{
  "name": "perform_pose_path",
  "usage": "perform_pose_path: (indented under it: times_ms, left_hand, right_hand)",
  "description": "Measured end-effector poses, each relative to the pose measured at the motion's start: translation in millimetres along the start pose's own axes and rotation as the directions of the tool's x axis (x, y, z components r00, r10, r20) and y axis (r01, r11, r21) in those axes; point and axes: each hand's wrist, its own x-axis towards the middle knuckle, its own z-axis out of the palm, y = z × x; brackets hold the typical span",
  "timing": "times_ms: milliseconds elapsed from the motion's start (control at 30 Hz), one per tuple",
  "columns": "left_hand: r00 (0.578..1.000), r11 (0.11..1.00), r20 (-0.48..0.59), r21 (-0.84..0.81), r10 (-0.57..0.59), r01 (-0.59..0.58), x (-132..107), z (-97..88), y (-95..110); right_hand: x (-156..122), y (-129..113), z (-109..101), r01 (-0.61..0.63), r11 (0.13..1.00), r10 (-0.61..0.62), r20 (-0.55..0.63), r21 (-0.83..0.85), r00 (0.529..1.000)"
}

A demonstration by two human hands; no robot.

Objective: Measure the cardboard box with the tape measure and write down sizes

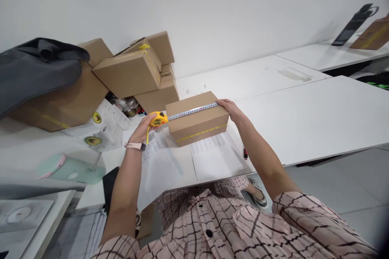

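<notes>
A closed brown cardboard box (pixel 197 114) with a yellow strip along its near side stands on the white table, partly over printed sheets (pixel 217 156). Across its top runs the pulled-out metal blade of a tape measure (pixel 159 119). My left hand (pixel 145 126) is closed around the yellow case, just off the box's left end. At the right end, my right hand (pixel 228 109) pinches the blade's tip against the box edge, its fingertips partly hidden. More sheets (pixel 158 170) lie below my left hand, one hanging over the table's front edge.
Several cardboard boxes (pixel 126 73) are piled at the back left beside a dark grey cloth item (pixel 39 73). A mint green tumbler (pixel 73 168) and white avocado-print boxes (pixel 105 125) are at left. A red and black marker (pixel 245 153) lies near the front edge; a dark bottle (pixel 352 26) stands far right.
</notes>
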Motion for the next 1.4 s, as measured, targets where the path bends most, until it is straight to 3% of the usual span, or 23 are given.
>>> perform_pose_path:
  times_ms: [333, 467, 600, 700, 800, 867, 900, 967, 1033, 1133, 1233, 1400]
  left_hand:
    - [1.000, 1.000, -0.013, 0.019, -0.018, 0.018, 0, -2.0, 0]
    - [1.000, 0.999, -0.022, 0.048, 0.003, -0.002, 1, 1.1, -1]
    - [0.995, 0.996, -0.066, 0.065, 0.068, -0.064, -6, 7.4, 4]
    - [0.980, 0.985, -0.114, 0.088, 0.160, -0.151, -28, 15.9, 12]
    - [0.983, 0.979, -0.038, 0.107, 0.180, -0.175, -70, 37.0, 14]
    - [0.983, 0.994, 0.160, 0.048, 0.094, -0.103, -100, 62.5, 6]
    - [0.955, 0.999, 0.295, -0.030, 0.026, -0.018, -114, 78.3, -1]
    - [0.895, 0.966, 0.441, -0.200, -0.059, 0.163, -133, 112.5, -16]
    - [0.881, 0.907, 0.467, -0.332, -0.080, 0.258, -140, 143.9, -29]
    - [0.890, 0.867, 0.452, -0.418, -0.059, 0.270, -136, 173.4, -33]
    - [0.897, 0.829, 0.438, -0.482, -0.052, 0.284, -129, 181.3, -24]
    - [0.903, 0.790, 0.416, -0.514, -0.111, 0.334, -131, 181.3, -16]
  right_hand:
    - [-11, -6, 2, -0.024, 0.999, 0.021, -0.097, -0.031, 0.995]
    - [-15, -12, 3, 0.029, 0.991, -0.045, -0.115, -0.133, 0.992]
    - [-14, -16, 1, 0.086, 0.970, -0.111, -0.099, -0.228, 0.989]
    - [-11, -24, -6, 0.150, 0.959, -0.177, -0.095, -0.240, 0.980]
    - [-1, -40, -5, 0.306, 0.935, -0.329, -0.111, -0.179, 0.938]
    - [10, -54, 6, 0.427, 0.884, -0.446, -0.070, -0.190, 0.892]
    - [16, -61, 16, 0.464, 0.851, -0.479, 0.001, -0.246, 0.878]
    - [29, -73, 42, 0.499, 0.763, -0.453, 0.210, -0.410, 0.866]
    - [41, -80, 70, 0.507, 0.663, -0.353, 0.366, -0.551, 0.861]
    - [55, -80, 100, 0.500, 0.589, -0.283, 0.417, -0.635, 0.864]
    - [61, -72, 108, 0.471, 0.547, -0.225, 0.420, -0.692, 0.879]
    - [60, -65, 103, 0.434, 0.503, -0.186, 0.397, -0.747, 0.899]
